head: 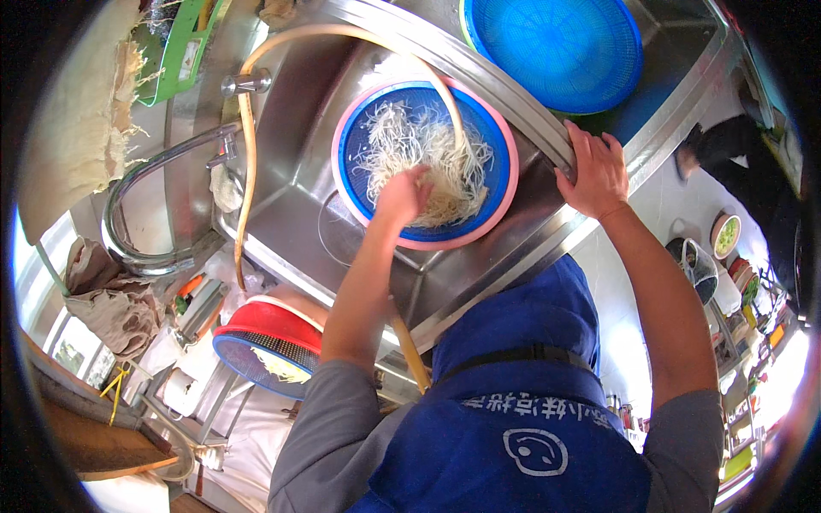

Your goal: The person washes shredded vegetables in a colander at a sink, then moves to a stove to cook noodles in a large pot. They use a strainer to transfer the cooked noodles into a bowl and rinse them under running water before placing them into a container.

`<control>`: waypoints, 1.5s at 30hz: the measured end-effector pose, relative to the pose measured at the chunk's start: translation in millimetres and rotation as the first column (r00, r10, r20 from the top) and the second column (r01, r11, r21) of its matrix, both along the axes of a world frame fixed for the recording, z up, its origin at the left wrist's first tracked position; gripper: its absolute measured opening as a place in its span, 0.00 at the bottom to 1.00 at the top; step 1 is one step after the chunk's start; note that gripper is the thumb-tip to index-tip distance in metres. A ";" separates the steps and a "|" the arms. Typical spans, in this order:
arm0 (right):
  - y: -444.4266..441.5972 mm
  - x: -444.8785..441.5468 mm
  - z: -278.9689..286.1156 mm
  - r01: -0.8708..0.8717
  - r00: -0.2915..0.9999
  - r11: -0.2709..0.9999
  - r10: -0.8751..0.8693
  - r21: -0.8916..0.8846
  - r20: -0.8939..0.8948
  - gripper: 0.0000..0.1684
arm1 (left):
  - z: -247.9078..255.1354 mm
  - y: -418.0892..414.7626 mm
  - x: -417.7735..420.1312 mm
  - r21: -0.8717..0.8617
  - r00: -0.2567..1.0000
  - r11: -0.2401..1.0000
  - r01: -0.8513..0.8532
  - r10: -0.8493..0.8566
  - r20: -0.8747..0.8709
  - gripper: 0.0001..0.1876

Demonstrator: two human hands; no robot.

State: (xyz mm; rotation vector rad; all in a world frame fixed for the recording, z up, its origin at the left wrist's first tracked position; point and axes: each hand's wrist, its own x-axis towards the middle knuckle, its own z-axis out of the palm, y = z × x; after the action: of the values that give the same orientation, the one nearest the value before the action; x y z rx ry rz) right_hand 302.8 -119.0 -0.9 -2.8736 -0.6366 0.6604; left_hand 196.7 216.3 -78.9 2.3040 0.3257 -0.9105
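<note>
A blue mesh colander [492,199] sits inside a pink basin [511,186] in the steel sink. Thin pale strands of food [410,144] lie heaped in the colander. My left hand [403,195] is among the strands at their lower edge, with its fingertips partly hidden, so I cannot tell whether it holds any. A beige hose [442,90] arches over the sink, and its end hangs over the heap. My right hand [595,168] rests palm down with fingers apart on the steel divider [513,90] between the two sink bowls, near the sink's front edge.
A large blue colander [558,51] stands in the other bowl. Below the sink's left edge are a red basket [269,320] and a blue-rimmed colander [224,356] with pale shreds. A curved chrome faucet [118,199] is at the left. Another person [737,151] is at the right, near food containers.
</note>
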 end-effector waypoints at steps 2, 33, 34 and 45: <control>1.4 -0.6 1.4 0.007 1.000 1.000 -0.007 -0.016 0.024 0.45 | -2.5 7.8 22.1 0.027 0.991 0.993 -0.112 0.109 0.072 0.19; 4.6 1.3 2.4 0.031 0.999 1.000 -0.031 0.000 -0.009 0.44 | -6.6 -46.4 -45.6 -0.003 0.997 0.998 0.070 -0.070 0.019 0.21; 3.1 0.7 1.1 0.032 0.999 0.999 -0.032 0.007 -0.003 0.44 | 3.6 -43.1 -45.5 0.022 0.994 0.998 0.056 -0.058 0.092 0.21; 1.1 -0.1 -0.5 0.012 0.999 0.999 -0.014 0.040 0.036 0.43 | -55.6 5.0 -31.7 -0.342 0.202 0.053 -0.938 0.885 -0.419 0.16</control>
State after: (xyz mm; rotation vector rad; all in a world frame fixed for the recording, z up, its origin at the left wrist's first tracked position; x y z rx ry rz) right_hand 302.6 -118.0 -1.3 -2.8572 -0.6277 0.5879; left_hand 165.0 221.3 -134.5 1.0116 1.2544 -0.2861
